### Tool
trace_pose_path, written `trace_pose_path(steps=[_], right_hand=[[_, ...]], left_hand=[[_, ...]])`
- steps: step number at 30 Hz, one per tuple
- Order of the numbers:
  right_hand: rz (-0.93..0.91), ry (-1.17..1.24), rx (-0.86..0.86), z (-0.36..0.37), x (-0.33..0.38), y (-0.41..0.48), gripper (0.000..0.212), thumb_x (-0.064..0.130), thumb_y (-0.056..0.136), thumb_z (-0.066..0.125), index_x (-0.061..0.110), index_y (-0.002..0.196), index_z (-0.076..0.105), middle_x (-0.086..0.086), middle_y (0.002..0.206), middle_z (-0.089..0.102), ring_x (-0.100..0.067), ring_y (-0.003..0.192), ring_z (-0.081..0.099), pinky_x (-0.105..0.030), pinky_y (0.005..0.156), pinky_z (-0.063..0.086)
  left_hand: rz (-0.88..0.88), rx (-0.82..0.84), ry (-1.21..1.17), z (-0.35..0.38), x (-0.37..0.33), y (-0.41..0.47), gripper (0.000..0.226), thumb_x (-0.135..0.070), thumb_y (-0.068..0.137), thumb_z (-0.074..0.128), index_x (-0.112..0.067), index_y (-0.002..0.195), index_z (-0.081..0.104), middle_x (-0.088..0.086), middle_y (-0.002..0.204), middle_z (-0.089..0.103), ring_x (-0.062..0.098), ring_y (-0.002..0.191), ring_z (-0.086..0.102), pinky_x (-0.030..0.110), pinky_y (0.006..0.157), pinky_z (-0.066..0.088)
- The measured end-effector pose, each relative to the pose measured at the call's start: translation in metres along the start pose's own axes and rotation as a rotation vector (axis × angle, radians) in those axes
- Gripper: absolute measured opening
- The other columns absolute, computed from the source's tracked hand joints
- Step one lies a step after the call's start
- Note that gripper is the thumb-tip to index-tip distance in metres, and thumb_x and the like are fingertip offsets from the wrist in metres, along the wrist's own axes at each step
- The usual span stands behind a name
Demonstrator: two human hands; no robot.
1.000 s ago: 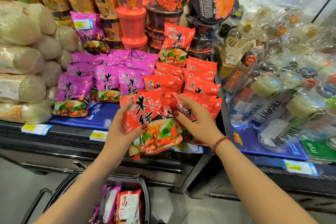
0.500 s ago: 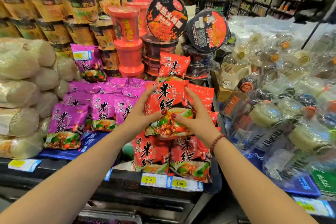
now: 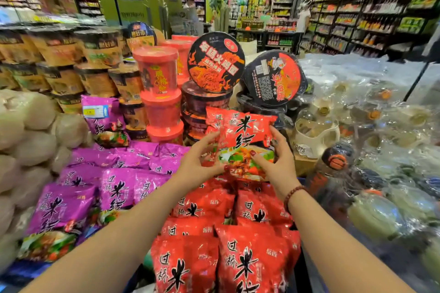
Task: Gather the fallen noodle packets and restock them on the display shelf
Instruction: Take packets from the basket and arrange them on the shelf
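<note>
Head view, looking down my two forearms to the display shelf. My left hand and my right hand both grasp one red noodle packet, each on its own side. My left thumb lies on the lower left corner of its front, with the fingers curled behind the left edge. My right thumb presses the printed food picture, and the fingers wrap the right edge. I hold the packet upright at the far end of the red rows, tilted a little to the left. It is just in front of another standing red packet. Nearer to me, the red packets lie in overlapping rows on the shelf. Purple packets lie in rows just to their left. Beyond my hands stand a stack of red cups and black bowls with lids facing me. A beaded bracelet sits on my right wrist. Plastic-wrapped bottles fill the right side.
</note>
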State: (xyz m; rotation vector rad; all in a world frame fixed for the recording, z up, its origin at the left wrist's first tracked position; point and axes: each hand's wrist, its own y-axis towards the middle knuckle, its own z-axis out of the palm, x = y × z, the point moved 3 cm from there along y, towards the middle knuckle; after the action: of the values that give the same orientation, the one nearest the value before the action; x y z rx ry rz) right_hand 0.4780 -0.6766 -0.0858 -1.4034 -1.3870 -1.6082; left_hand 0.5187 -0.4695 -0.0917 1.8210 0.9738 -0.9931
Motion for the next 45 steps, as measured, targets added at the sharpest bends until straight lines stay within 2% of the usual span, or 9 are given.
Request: trace_pose_path(steps=[2,5,10,15,20,27,32,40,45], right_hand=[[0.018,-0.015,-0.057,-0.015,-0.011,0.021,0.076,0.001,0.081,0.072,0.023,0.144,0.037,0.020,0.131,0.043,-0.001,0.123,0.041,-0.022,0.105,0.037],[0.016,-0.049,-0.140,-0.035,-0.028,0.047,0.078,0.007,0.079,0.076,0.029,0.142,0.038,0.010,0.141,0.043,-0.007,0.130,0.041,-0.040,0.113,0.034],[-0.006,-0.101,-0.141,-0.045,-0.042,0.071,0.076,0.001,0.079,0.073,0.032,0.138,0.038,0.004,0.144,0.042,-0.011,0.132,0.040,-0.037,0.113,0.032],[0.051,-0.252,-0.040,-0.043,-0.069,0.081,0.081,-0.002,0.081,0.069,0.022,0.147,0.029,0.010,0.138,0.038,-0.003,0.125,0.036,-0.021,0.104,0.028],[0.119,-0.319,-0.046,-0.039,-0.088,0.080,0.081,-0.001,0.083,0.068,0.017,0.150,0.026,0.008,0.133,0.039,-0.006,0.122,0.037,-0.021,0.100,0.029],[0.107,-0.497,-0.060,-0.036,-0.091,0.080,0.082,0.007,0.082,0.070,0.020,0.150,0.027,-0.004,0.140,0.047,-0.018,0.127,0.044,-0.029,0.105,0.033],[0.150,-0.742,-0.071,-0.044,-0.069,0.073,0.074,0.027,0.077,0.076,0.021,0.141,0.040,-0.011,0.132,0.048,-0.028,0.123,0.047,-0.041,0.101,0.042],[-0.152,-0.948,0.038,-0.009,0.003,0.020,0.057,0.031,0.081,0.072,0.011,0.131,0.052,-0.012,0.130,0.051,-0.030,0.124,0.042,-0.041,0.104,0.033],[-0.448,-0.969,0.246,0.064,0.043,-0.052,0.051,0.032,0.076,0.074,0.004,0.117,0.060,-0.017,0.118,0.060,-0.037,0.112,0.053,-0.045,0.097,0.040]], left_hand=[[0.021,0.020,0.127,0.006,0.013,0.004,0.076,-0.027,0.068,0.079,-0.040,0.134,0.043,-0.008,0.141,0.048,0.012,0.133,0.044,0.031,0.110,0.038],[-0.010,0.106,0.338,0.011,0.037,-0.009,0.074,-0.053,0.066,0.071,-0.037,0.134,0.046,-0.014,0.131,0.049,0.012,0.128,0.046,0.024,0.108,0.033],[0.011,0.176,0.593,0.013,0.076,-0.025,0.089,-0.093,0.069,0.031,-0.031,0.122,0.066,-0.008,0.126,0.063,0.010,0.119,0.054,0.022,0.104,0.035],[0.011,0.145,0.610,0.014,0.083,-0.023,0.083,-0.091,0.069,0.033,-0.033,0.114,0.071,-0.009,0.120,0.066,0.010,0.117,0.053,0.022,0.103,0.035],[0.013,0.132,0.595,0.013,0.084,-0.024,0.066,-0.080,0.073,0.048,-0.032,0.111,0.072,-0.008,0.117,0.067,0.012,0.113,0.057,0.039,0.101,0.044],[-0.002,0.144,0.579,0.012,0.078,-0.024,0.078,-0.086,0.067,0.045,-0.028,0.113,0.072,-0.007,0.120,0.065,0.012,0.116,0.054,0.034,0.104,0.040],[0.035,0.180,0.568,0.001,0.061,-0.024,0.041,-0.041,0.082,0.069,-0.021,0.118,0.068,-0.005,0.122,0.064,0.012,0.116,0.052,0.027,0.102,0.039],[0.038,0.108,0.677,-0.048,0.026,-0.067,0.034,-0.026,0.089,0.067,-0.018,0.121,0.065,0.002,0.118,0.065,0.019,0.110,0.057,0.033,0.095,0.045],[0.034,0.102,0.819,-0.108,0.020,-0.137,0.052,-0.048,0.084,0.044,-0.019,0.122,0.065,0.004,0.121,0.063,0.025,0.118,0.053,0.038,0.098,0.045]])
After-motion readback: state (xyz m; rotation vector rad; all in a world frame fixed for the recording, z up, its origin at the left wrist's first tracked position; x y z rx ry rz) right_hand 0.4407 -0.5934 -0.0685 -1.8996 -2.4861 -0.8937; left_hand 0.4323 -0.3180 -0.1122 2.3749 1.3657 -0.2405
